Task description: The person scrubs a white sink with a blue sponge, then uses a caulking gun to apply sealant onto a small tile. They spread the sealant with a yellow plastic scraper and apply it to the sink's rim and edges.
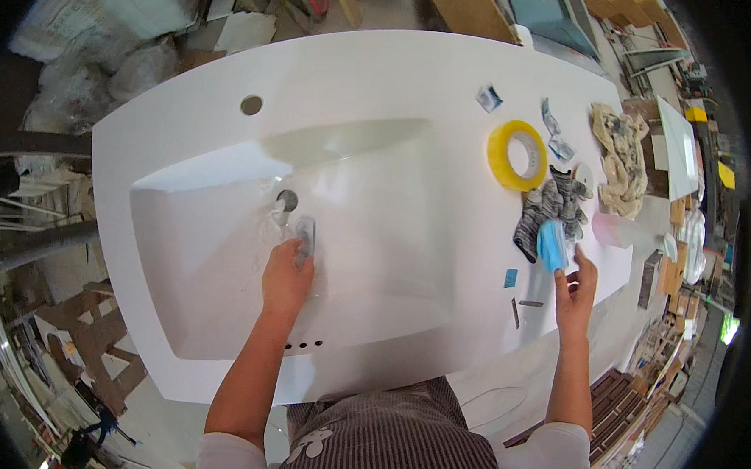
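My left hand (286, 279) reaches down into the white basin (375, 234), its fingers closed round a small greyish, see-through item (306, 234) whose kind I cannot make out. Just beyond lies the drain hole (287, 200), with a whitish crumpled bit (274, 219) beside it. On the flat countertop at the right, my right hand (576, 287) has thumb and fingertips at the near edge of a blue face mask (552, 244). The mask overlaps a pair of grey knitted gloves (555, 201).
Behind the gloves lies a yellow tape roll (494, 156), with small torn packets (488, 98) farther back. A beige rag (621, 158) and a pinkish clear bottle (626, 232) are at the right edge. Nearer me are a blue square (510, 278) and thin dark strips (515, 312).
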A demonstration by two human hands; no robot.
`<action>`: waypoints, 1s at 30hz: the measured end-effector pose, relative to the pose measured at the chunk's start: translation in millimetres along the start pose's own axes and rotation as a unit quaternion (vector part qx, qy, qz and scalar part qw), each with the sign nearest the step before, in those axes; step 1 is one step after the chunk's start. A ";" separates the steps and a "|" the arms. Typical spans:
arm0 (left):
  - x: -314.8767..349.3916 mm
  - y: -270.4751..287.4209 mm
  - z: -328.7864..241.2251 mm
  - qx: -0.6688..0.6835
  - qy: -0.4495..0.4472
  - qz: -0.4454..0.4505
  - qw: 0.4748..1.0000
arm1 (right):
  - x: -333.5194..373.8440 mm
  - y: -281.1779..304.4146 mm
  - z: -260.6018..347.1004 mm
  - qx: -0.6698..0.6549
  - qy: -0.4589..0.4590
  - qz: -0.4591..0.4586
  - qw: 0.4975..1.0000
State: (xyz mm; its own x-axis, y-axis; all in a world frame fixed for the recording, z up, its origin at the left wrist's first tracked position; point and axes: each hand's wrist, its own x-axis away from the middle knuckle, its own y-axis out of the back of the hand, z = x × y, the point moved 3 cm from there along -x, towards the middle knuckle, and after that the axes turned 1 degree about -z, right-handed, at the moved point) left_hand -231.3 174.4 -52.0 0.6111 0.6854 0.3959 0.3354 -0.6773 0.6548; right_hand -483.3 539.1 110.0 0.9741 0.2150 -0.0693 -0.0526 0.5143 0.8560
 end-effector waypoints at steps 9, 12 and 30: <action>61.9 12.9 -45.0 -0.030 0.022 0.139 0.990 | 21.8 -24.1 38.6 -0.115 0.172 0.213 0.955; 97.2 23.2 -41.3 0.012 0.045 0.114 0.992 | 12.4 -30.6 84.3 -0.121 0.151 0.314 0.930; 404.1 59.6 54.0 0.488 0.223 0.214 0.816 | 243.8 -91.1 149.6 -0.044 0.292 0.814 0.500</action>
State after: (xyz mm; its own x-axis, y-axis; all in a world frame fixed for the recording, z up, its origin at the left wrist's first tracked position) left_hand 74.3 396.6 112.3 0.5736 0.2118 0.7912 0.7038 -0.6218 -0.3437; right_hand -208.1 420.4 91.7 -0.6049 0.6008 0.5226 -0.7063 -0.7079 -0.0036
